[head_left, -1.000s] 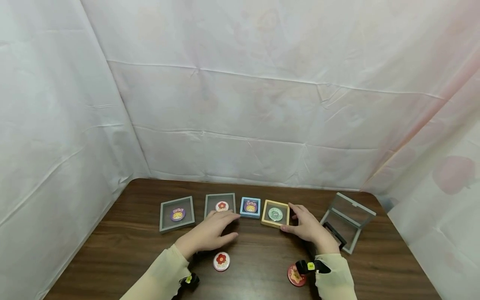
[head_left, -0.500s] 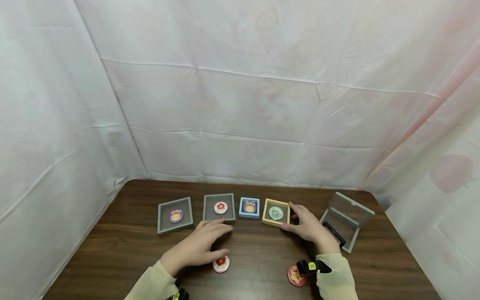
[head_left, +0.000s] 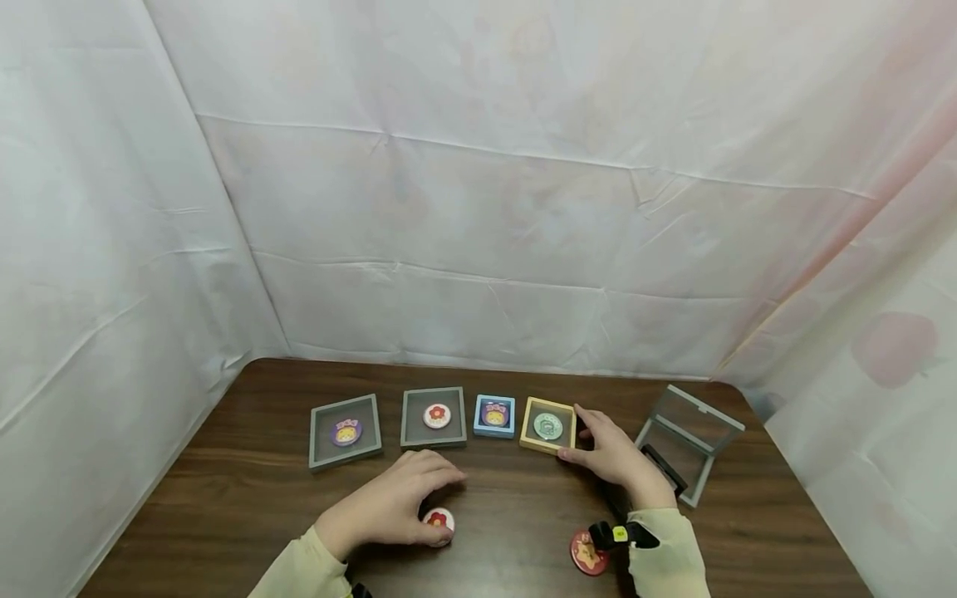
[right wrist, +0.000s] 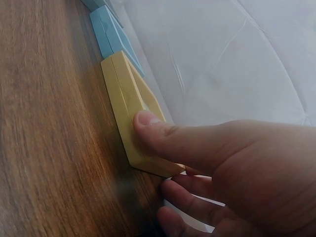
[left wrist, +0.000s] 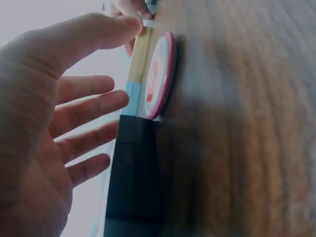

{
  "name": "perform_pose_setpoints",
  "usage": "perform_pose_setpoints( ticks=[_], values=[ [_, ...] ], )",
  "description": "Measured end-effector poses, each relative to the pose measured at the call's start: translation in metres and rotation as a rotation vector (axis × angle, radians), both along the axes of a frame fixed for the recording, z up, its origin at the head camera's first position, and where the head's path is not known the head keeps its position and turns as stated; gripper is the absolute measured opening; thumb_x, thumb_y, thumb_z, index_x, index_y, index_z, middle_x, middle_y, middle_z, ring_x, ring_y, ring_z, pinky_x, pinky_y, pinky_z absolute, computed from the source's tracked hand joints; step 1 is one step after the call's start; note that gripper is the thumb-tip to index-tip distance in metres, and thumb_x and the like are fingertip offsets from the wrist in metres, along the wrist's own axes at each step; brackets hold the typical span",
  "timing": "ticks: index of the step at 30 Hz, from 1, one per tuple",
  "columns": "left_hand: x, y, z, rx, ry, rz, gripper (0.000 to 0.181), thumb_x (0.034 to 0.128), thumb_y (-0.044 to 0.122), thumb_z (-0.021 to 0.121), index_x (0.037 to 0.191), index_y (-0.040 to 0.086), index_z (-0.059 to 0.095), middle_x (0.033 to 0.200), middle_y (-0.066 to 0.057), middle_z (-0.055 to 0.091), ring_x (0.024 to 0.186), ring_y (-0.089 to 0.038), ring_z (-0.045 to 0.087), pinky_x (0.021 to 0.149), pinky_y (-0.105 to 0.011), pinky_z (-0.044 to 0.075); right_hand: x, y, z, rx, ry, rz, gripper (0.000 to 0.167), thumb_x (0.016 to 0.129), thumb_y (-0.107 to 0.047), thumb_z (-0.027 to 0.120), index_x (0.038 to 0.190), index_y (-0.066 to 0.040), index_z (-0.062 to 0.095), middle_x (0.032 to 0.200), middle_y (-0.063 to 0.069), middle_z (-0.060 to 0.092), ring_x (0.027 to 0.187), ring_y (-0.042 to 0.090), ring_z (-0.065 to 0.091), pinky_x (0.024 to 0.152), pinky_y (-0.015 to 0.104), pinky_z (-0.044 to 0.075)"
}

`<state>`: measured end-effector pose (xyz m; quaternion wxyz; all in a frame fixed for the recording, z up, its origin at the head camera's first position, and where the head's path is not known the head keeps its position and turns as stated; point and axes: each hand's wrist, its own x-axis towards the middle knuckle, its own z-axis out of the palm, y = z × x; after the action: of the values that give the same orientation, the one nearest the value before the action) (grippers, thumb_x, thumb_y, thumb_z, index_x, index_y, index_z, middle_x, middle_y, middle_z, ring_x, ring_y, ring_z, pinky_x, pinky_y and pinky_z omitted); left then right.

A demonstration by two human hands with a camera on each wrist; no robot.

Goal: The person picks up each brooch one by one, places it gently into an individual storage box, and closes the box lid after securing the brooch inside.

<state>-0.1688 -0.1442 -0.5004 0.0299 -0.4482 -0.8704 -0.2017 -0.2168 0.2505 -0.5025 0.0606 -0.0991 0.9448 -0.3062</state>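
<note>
My left hand (head_left: 392,502) is over the table's front middle, fingers spread and relaxed, beside a round white badge with a red flower (head_left: 441,518). In the left wrist view the thumb and fingers stand apart around the badge (left wrist: 159,76), with no grip on it visible. My right hand (head_left: 613,453) holds the right side of a yellow square display box (head_left: 537,445), which has a green badge (head_left: 548,426) inside. In the right wrist view the thumb presses the box's front edge, with fingers at its corner.
Two grey display boxes (head_left: 317,440) (head_left: 434,443) and a small blue one (head_left: 494,433) stand along the back, each with a badge inside. A grey box (head_left: 701,482) stands with its lid raised at right. A red star badge (head_left: 587,555) lies near my right wrist.
My left hand has drawn back toward me from the grey box with the flower badge, down to the loose flower badge. The right hand stays at the yellow box.
</note>
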Motion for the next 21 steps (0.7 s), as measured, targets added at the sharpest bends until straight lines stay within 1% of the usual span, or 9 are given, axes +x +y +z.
perform_pose_setpoints(
  ticks=[4,12,17,21],
  values=[
    [0.0014,-0.0009,-0.0031,-0.012,-0.015,-0.008,0.067,0.0854,0.048,0.093,0.14,0.017,0.071,0.132,0.01,0.066,0.125,-0.013,0.058,0.109,-0.042,0.047,0.0001,-0.0003,0.0016,-0.002,-0.004,0.004,0.097,0.095,-0.039,0.088,0.167,0.004,0.037,0.157,0.03,0.051,0.126,0.038,0.066,0.107,0.062,0.051],
    [0.0024,-0.0005,-0.0054,-0.038,-0.047,-0.005,0.065,0.0821,0.048,0.095,0.136,0.02,0.073,0.131,0.012,0.062,0.125,-0.012,0.054,0.109,-0.045,0.045,-0.0005,-0.0009,0.0021,-0.002,-0.006,0.007,0.097,0.096,-0.039,0.087,0.167,0.005,0.037,0.155,0.031,0.051,0.124,0.038,0.066,0.107,0.062,0.051],
    [0.0028,-0.0011,-0.0034,-0.051,-0.041,-0.016,0.065,0.0784,0.049,0.097,0.132,0.02,0.074,0.13,0.012,0.062,0.126,-0.012,0.053,0.11,-0.045,0.044,0.0,-0.0013,0.0027,0.001,-0.01,0.002,0.097,0.096,-0.039,0.087,0.166,0.005,0.037,0.155,0.03,0.052,0.124,0.038,0.066,0.107,0.062,0.05],
    [0.0028,-0.0022,-0.002,-0.06,-0.018,-0.021,0.066,0.0759,0.049,0.098,0.13,0.02,0.075,0.13,0.011,0.062,0.126,-0.012,0.054,0.109,-0.044,0.044,0.001,-0.0017,0.0035,0.002,-0.012,0.003,0.097,0.096,-0.039,0.087,0.166,0.005,0.037,0.155,0.031,0.051,0.125,0.038,0.066,0.107,0.062,0.05]
  ],
)
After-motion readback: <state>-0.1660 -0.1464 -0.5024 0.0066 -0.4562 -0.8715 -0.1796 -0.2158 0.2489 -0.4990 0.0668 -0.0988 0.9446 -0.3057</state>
